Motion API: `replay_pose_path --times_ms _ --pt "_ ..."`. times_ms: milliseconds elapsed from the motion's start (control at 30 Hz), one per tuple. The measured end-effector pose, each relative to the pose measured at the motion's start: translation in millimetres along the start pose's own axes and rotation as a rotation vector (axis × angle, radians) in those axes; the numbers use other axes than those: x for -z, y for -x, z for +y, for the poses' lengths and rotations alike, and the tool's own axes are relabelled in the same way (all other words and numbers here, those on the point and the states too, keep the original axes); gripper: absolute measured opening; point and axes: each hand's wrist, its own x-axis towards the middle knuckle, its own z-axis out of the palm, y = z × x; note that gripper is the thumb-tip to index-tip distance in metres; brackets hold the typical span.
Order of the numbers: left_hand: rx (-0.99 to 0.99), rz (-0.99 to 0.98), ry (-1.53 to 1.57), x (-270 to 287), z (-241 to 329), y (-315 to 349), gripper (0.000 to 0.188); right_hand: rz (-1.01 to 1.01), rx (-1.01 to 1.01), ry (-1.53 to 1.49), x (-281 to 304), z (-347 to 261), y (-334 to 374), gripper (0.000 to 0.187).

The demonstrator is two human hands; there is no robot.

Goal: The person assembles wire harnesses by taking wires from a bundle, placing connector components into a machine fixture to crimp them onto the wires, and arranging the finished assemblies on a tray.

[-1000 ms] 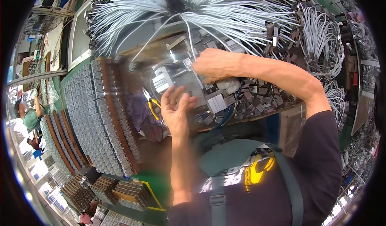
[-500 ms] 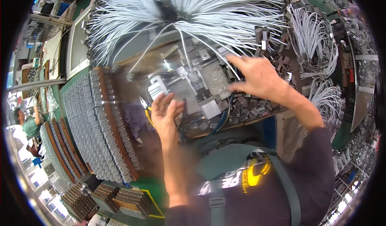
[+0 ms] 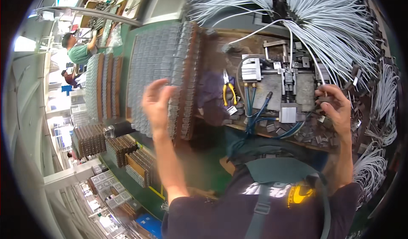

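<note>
My left hand is raised over a broad stack of grey ribbed parts, its fingers apart and slightly blurred, with nothing in it. Farther right, my right hand curls its thumb and fingers about a small dark block. A white cable runs down to those same fingers; whether its end is joined to the block cannot be made out. Left of that hand stands a small metal press fixture with a silver block and another finned silver block.
Yellow-handled pliers lie beside a purple cloth. Blue air hoses cross the bench front. A large fan of white cables fills the far side. Loose dark blocks litter the bench. Another person works at far left.
The view has swung left. My left hand has moved from the fixture to over the grey stack. My right hand has closed on the small dark block near the cable.
</note>
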Motion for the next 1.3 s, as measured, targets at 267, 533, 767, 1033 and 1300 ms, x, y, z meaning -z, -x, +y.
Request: replay_pose_path --times_ms 267,533,767,1033,1300 --pt "0.258 0.508 -0.198 324 -85 -84 0.048 0.175 0.053 -0.983 -9 44 -15 0.056" --pt "0.603 0.153 -0.001 330 -123 -107 0.077 -0.134 0.611 0.905 -19 -31 -25 0.026" --pt "0.568 0.221 -0.13 356 -165 -103 0.068 -0.559 0.272 0.507 -26 -59 -45 0.028" --pt "0.177 0.126 0.073 396 -118 -132 0.022 -0.306 0.124 0.861 63 -42 -17 0.035" --pt "-0.167 -0.273 -0.07 -5 64 -108 0.046 -0.624 -0.351 -0.544 33 -15 -63 0.047"
